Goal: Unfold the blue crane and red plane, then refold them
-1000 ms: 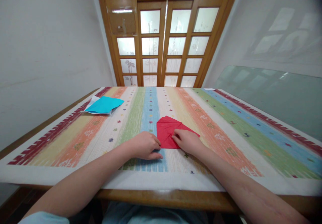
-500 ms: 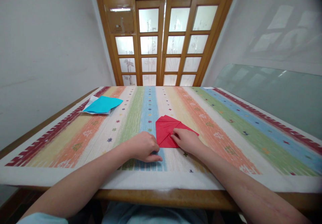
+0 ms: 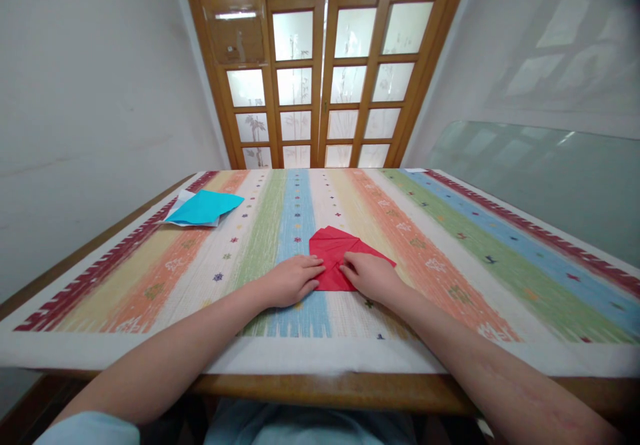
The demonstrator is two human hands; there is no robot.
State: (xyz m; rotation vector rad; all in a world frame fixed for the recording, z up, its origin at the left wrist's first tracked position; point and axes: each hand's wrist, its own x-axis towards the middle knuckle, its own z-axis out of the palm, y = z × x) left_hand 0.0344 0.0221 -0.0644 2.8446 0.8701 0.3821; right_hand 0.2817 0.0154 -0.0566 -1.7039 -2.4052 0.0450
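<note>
A folded red paper (image 3: 336, 253) lies flat near the middle of the striped tablecloth (image 3: 440, 258). My left hand (image 3: 291, 280) rests palm down at the paper's left edge, its fingertips laid flat on the red sheet. My right hand (image 3: 371, 276) presses on the paper's right part, fingers pointing left toward the fold. Both hands cover the near edge of the paper.
A blue paper on a white sheet (image 3: 203, 208) lies at the far left of the table. The wooden table edge (image 3: 330, 392) runs in front of me. A wooden glazed door (image 3: 320, 78) stands beyond the table, and a glass pane (image 3: 545, 178) leans at the right.
My left hand has slid from the cloth beside the paper onto the paper's left edge, fingers now flat on it. My right hand has stayed in place.
</note>
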